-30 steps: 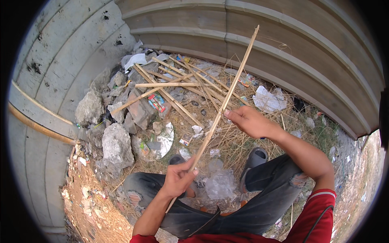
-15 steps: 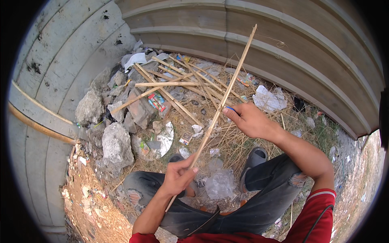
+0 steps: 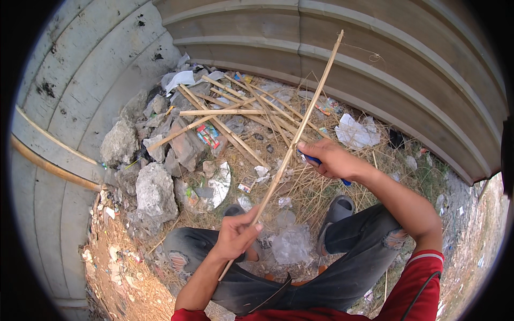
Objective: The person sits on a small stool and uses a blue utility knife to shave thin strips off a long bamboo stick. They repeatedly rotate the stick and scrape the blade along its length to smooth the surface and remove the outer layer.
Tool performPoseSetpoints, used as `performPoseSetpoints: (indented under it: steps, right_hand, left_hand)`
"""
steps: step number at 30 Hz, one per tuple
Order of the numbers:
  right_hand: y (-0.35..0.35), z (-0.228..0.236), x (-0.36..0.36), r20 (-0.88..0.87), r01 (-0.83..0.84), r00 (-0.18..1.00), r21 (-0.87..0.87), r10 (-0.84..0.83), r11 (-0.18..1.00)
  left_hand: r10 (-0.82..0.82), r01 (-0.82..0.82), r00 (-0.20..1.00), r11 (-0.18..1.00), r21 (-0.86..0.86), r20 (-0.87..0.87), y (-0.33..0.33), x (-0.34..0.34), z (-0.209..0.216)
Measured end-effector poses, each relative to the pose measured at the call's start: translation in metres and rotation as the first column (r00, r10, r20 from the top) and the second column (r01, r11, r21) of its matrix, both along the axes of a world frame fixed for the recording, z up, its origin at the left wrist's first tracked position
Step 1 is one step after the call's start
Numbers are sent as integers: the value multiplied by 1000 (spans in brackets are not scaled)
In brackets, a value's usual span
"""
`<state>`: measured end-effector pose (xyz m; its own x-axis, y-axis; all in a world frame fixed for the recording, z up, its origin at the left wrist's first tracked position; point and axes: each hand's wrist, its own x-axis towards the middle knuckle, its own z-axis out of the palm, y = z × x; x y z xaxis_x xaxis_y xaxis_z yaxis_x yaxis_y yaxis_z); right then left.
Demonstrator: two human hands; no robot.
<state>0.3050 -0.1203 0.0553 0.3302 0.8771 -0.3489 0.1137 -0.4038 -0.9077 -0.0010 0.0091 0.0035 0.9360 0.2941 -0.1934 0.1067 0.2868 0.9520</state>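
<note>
Right hand [image 3: 334, 159] has rolled, exposing more of the blue tool [image 3: 310, 158] its grip is clamped on. Left hand [image 3: 237, 235]: grip closed around the wooden stick [image 3: 297, 134], low end.

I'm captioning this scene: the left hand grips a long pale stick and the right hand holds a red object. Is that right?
Not quite: the object in the right hand is blue, not red, as the head view shows. The left hand does grip a long pale stick.

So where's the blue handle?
In the head view, the blue handle is gripped in the right hand, just right of the long bamboo strip.
</note>
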Motion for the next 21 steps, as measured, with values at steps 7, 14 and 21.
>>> performPoseSetpoints:
  steps: [7, 14, 21]
  right_hand:
    - [-1, -1, -12, 379, -50, 925, 96, 10, 994]
    - [-3, 1, -6, -319, 14, 948, -22, -21, 1000]
    - [0, 0, -12, 530, -49, 847, 151, -39, 987]
  left_hand:
    - [12, -11, 999, 1000, 22, -39, 0, 0, 7]
    - [-5, 5, 1000, 1000, -10, 3, 0, -2, -1]
    - [-6, 7, 1000, 999, 31, -13, 0, 4, 6]
